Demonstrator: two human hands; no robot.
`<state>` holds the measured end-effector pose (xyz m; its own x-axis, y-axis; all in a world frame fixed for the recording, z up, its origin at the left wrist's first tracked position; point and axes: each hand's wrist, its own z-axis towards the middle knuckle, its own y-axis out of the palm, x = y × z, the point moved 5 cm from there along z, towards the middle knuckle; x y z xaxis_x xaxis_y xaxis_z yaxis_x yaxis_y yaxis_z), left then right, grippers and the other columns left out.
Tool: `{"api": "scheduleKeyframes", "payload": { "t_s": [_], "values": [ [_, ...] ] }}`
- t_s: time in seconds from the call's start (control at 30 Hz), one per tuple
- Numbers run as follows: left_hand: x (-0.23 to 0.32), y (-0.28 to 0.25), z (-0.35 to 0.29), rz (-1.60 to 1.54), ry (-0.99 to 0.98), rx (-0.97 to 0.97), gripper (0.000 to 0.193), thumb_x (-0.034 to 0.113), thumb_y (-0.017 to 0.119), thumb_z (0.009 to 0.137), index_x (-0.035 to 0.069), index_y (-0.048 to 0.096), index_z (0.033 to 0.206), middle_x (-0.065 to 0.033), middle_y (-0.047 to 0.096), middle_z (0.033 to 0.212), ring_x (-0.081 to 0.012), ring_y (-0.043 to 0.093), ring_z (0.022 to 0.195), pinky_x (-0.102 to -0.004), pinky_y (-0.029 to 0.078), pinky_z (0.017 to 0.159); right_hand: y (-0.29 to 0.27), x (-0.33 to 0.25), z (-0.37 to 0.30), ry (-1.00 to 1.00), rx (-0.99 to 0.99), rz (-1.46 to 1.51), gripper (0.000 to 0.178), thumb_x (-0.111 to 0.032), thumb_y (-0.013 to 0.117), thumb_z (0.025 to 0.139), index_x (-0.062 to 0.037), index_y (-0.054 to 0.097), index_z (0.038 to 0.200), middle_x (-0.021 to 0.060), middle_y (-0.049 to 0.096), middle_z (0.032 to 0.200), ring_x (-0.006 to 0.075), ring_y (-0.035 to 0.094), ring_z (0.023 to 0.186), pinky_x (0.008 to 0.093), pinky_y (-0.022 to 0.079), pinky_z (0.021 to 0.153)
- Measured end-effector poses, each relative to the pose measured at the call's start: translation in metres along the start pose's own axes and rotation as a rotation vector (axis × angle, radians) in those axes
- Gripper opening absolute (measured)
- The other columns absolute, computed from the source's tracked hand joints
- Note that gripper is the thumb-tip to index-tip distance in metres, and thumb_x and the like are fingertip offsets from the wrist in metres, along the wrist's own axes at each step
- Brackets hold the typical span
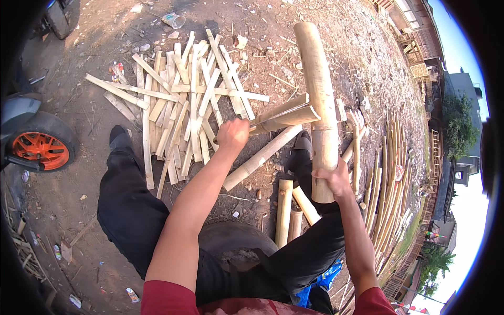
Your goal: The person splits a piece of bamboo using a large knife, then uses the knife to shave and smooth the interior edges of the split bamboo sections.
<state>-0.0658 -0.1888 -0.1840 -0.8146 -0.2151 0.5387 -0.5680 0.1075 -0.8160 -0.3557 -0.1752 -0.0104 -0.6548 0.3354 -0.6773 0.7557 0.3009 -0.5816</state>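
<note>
My left hand [233, 135] is closed around the narrow dark handle of what looks like a knife, its end poking out behind the fist. Most of the blade is hidden by a short bamboo piece [286, 116], which is split lengthwise and gapes at its right end. My right hand [334, 178] grips a thick bamboo section [317, 79] near its lower end and holds it raised and nearly upright. This section crosses just at the split piece's gaping end; I cannot tell whether they touch. Below them, another bamboo length [262, 157] lies slanted between my feet.
A loose heap of split bamboo strips [197, 100] covers the ground ahead. Short bamboo sections [284, 212] stand by my right leg, and long poles [391, 173] lie at the right. A dark tyre [231, 233] is between my legs. A vehicle wheel [41, 144] with orange spokes is at left.
</note>
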Motion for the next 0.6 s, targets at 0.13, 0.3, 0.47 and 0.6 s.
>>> {"api": "scheduleKeyframes", "payload": {
  "t_s": [0.13, 0.3, 0.47, 0.6],
  "values": [
    [0.004, 0.013, 0.006, 0.023, 0.039, 0.144, 0.011, 0.008, 0.066, 0.086, 0.007, 0.074, 0.093, -0.0185, 0.075, 0.085, -0.0374, 0.076, 0.084, -0.0485, 0.061, 0.074, -0.088, -0.123, -0.03, -0.45, 0.269, -0.002, 0.065, -0.019, 0.077, 0.068, 0.0086, 0.056, 0.123, 0.0162, 0.067, 0.102, 0.0257, 0.067, 0.087, 0.0374, 0.056, 0.08],
    [-0.01, 0.011, -0.001, -0.027, 0.047, 0.127, 0.008, 0.01, 0.068, 0.084, 0.007, 0.072, 0.091, -0.0181, 0.074, 0.084, -0.0381, 0.075, 0.082, -0.0493, 0.061, 0.072, -0.1, -0.155, -0.034, -0.834, 0.441, 0.135, 0.066, -0.018, 0.076, 0.072, 0.0104, 0.055, 0.127, 0.0213, 0.068, 0.108, 0.031, 0.068, 0.097, 0.0421, 0.057, 0.089],
    [-0.001, 0.014, 0.0, 0.06, 0.022, 0.021, 0.011, 0.009, 0.064, 0.087, 0.007, 0.073, 0.093, -0.0186, 0.075, 0.086, -0.0371, 0.076, 0.083, -0.0491, 0.061, 0.073, 0.047, 0.076, 0.029, -0.342, 0.01, 0.003, 0.078, -0.017, 0.087, 0.057, 0.0025, 0.06, 0.128, 0.0161, 0.069, 0.114, 0.0309, 0.068, 0.107, 0.0431, 0.052, 0.099],
    [-0.015, 0.03, 0.006, 0.016, -0.026, 0.004, 0.02, 0.008, 0.063, 0.089, 0.009, 0.075, 0.106, -0.0195, 0.076, 0.092, -0.0361, 0.076, 0.087, -0.0504, 0.061, 0.076, 0.033, 0.037, 0.054, 0.132, -0.232, -0.392, 0.074, -0.025, 0.085, 0.06, 0.006, 0.063, 0.124, 0.0205, 0.072, 0.111, 0.0291, 0.07, 0.103, 0.039, 0.054, 0.093]
  ]
}}
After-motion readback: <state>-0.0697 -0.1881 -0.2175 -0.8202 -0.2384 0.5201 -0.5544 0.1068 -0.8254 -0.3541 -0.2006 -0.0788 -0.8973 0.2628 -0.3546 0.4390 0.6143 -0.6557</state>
